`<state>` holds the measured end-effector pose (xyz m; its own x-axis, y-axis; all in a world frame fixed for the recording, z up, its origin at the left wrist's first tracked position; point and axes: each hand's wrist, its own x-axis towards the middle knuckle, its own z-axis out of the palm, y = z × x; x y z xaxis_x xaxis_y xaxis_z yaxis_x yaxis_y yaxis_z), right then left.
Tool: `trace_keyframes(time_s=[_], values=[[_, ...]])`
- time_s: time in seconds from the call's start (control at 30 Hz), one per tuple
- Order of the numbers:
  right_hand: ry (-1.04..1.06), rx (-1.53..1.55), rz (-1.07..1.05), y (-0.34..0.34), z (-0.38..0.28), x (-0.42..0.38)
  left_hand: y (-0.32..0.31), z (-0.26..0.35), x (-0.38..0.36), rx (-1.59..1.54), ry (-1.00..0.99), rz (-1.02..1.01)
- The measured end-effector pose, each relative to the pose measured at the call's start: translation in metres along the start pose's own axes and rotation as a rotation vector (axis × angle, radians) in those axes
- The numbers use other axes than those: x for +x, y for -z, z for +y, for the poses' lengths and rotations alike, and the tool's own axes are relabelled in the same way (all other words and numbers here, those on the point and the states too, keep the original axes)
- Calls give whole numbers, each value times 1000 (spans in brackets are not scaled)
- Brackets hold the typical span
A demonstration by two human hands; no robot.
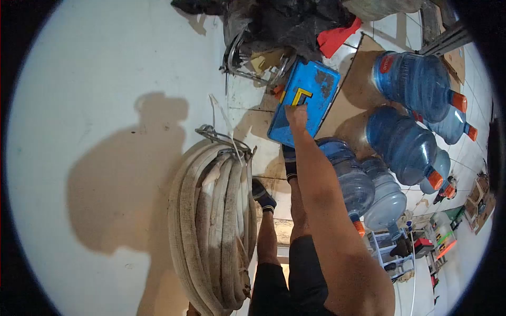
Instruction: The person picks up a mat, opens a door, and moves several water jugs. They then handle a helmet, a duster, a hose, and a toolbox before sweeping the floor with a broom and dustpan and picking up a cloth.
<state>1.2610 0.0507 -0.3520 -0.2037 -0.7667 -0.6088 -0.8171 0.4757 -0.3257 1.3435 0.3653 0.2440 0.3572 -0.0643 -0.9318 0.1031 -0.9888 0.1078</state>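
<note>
Right hand (297,115) curls its fingers around the yellow handle (300,95) of the blue toolbox (308,100), far on the floor beside water jugs (416,84). Lift vertically, wrist straight. Left hand unseen.

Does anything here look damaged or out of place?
Yes. The blue toolbox has dark worn patches on its lid, where the right hand grips the yellow handle. Several water jugs lie on their sides.
</note>
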Motion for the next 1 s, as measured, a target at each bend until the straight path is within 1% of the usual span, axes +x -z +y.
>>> trace_keyframes(time_s=[0.03, 0.13, 0.23, 0.33, 0.43, 0.47, 0.5, 0.57, 0.63, 0.67, 0.73, 0.8, 0.87, 0.97, 1.0], values=[[32, -13, 18, -3, 4, -1, 1, -2, 3, -2, 7, -7], [40, -13, 56, -7, 10, -1, -1, -9, 9, -11, 9, -26], [5, 16, -36, -3, 18, 12, -2, -12, 11, -11, 2, -36], [120, -20, 28, 11, 24, 12, -3, -16, 9, -18, -9, -41], [293, -16, 58, 29, 36, 11, -5, -20, 5, -29, -25, -42], [356, -97, 31, 16, 55, 30, -6, -21, 4, -33, -32, -43], [416, -177, 3, -10, 85, 55, -7, -22, 2, -32, -38, -44], [337, -193, -32, 0, 75, 48, -9, -26, -5, -38, -58, -48], [68, -54, -41, 35, 53, 25, -11, -32, -11, -39, -81, -47], [68, -38, -74, 43, 48, 18, -13, -35, -15, -35, -96, -42], [72, -13, -139, 69, 39, 6, -15, -37, -18, -95, -187, -19], [102, -137, -220, 116, 18, -18, -13, -38, -26, -125, -185, -58], [82, -157, -146, 116, 43, -3, -10, -38, -32, -157, -201, -92], [46, 114, -252, 192, 20, -37, -6, -32, -53, -410, -90, -129], [16, 173, -271, 223, 5, -53, -5, -34, -57, -246, -336, -40]])
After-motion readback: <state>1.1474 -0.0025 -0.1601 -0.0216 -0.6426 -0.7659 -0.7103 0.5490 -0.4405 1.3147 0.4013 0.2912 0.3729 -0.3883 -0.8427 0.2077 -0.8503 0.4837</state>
